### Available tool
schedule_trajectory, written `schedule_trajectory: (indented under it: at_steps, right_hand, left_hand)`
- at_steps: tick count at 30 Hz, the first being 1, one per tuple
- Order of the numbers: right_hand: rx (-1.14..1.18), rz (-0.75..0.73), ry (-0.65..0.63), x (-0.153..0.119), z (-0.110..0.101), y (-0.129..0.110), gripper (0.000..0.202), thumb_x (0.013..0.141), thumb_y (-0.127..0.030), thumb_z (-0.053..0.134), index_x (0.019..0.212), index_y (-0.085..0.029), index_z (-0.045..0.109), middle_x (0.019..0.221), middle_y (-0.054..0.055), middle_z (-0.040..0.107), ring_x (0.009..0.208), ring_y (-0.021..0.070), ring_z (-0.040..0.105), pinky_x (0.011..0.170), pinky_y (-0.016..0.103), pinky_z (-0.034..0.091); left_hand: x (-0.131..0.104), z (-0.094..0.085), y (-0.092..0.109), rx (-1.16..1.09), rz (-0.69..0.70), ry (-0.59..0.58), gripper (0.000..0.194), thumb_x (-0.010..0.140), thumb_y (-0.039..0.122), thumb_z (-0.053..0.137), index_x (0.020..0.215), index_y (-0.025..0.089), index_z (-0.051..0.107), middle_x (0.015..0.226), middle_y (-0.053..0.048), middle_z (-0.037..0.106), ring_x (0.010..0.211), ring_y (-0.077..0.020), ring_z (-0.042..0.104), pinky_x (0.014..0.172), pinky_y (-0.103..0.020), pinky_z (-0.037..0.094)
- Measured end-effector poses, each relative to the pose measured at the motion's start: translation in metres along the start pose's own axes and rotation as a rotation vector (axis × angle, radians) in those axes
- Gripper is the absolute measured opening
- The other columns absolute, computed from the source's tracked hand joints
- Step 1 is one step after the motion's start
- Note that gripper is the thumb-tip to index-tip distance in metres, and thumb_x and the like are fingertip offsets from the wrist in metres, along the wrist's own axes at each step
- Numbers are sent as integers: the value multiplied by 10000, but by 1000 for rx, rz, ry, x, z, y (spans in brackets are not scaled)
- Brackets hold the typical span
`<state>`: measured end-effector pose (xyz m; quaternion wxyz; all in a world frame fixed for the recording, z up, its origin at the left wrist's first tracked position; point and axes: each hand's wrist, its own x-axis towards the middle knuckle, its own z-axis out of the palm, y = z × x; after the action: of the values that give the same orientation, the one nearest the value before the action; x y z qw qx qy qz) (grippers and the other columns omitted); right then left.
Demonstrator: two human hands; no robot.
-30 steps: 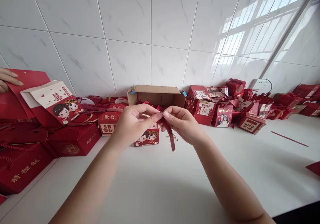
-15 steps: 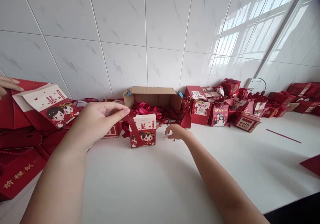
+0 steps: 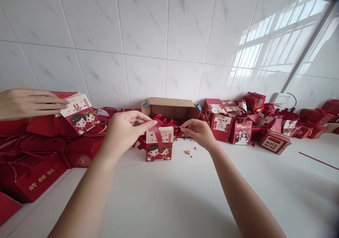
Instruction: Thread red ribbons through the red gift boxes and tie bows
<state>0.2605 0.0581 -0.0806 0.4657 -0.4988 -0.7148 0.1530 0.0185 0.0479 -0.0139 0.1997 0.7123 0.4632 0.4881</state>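
Observation:
A small red-and-white paper gift box (image 3: 159, 153) with a cartoon couple on its front stands upright on the white table. My left hand (image 3: 129, 128) pinches one end of a red ribbon-like strap (image 3: 159, 139) above the box's top edge; the strap curves down across its front. To the right of the box, my right hand (image 3: 197, 130) is closed in a pinch on a tiny gold fastener, its thin tip poking out at the fingertips. Several loose gold fasteners (image 3: 188, 152) lie on the table just below that hand.
An open cardboard carton (image 3: 173, 102) of red ribbons sits against the tiled wall. Red gift boxes crowd both sides. At the left, another person's hand (image 3: 34, 103) rests on a similar box (image 3: 82, 117). A thin red strip (image 3: 317, 160) lies at right.
My right hand has risen from the table with a gold fastener, uncovering the others there. The strap is lifted and bends more. The other person's hand reaches further in, and the view has shifted left.

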Motion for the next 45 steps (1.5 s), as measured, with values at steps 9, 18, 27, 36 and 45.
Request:
schedule_trajectory:
  at_steps: [9, 18, 27, 36, 45]
  right_hand:
    - [274, -382, 138, -47, -6, -88, 58, 793, -193, 700, 806, -223, 652, 770, 21, 699, 768, 166, 654, 669, 312, 524]
    - [74, -453, 226, -55, -7, -95, 69, 811, -174, 674, 827, -226, 630, 773, 3, 706, 634, 125, 630, 568, 264, 513]
    - [-58, -429, 240, -58, -8, -98, 79, 804, -199, 677, 827, -246, 617, 717, -22, 675, 564, 105, 586, 440, 219, 440]
    - [-102, -496, 370, -52, -5, -94, 109, 796, -186, 680, 820, -242, 590, 764, 4, 651, 647, 126, 592, 557, 252, 508]
    - [397, -195, 91, -34, 5, -67, 106, 793, -299, 698, 816, -213, 640, 784, 19, 682, 740, 148, 651, 684, 288, 544]
  left_hand:
    - [-31, 14, 31, -253, 267, -121, 182, 832, 349, 626, 787, 187, 696, 691, -11, 692, 603, -129, 614, 529, -225, 494]
    - [-39, 8, 37, -301, 355, -136, 103, 831, 284, 645, 772, 217, 696, 737, 16, 703, 635, -114, 629, 599, -221, 536]
    - [-38, 9, 35, -217, 433, -92, 79, 829, 270, 649, 781, 225, 693, 754, 16, 706, 663, -124, 649, 619, -230, 542]
    - [-36, 15, 29, -170, 533, -115, 85, 842, 268, 638, 815, 246, 716, 754, 14, 718, 686, -134, 624, 652, -258, 512]
    - [-13, 18, 7, -166, 335, -56, 212, 867, 417, 570, 898, 220, 642, 877, -20, 693, 794, -146, 641, 691, -240, 501]
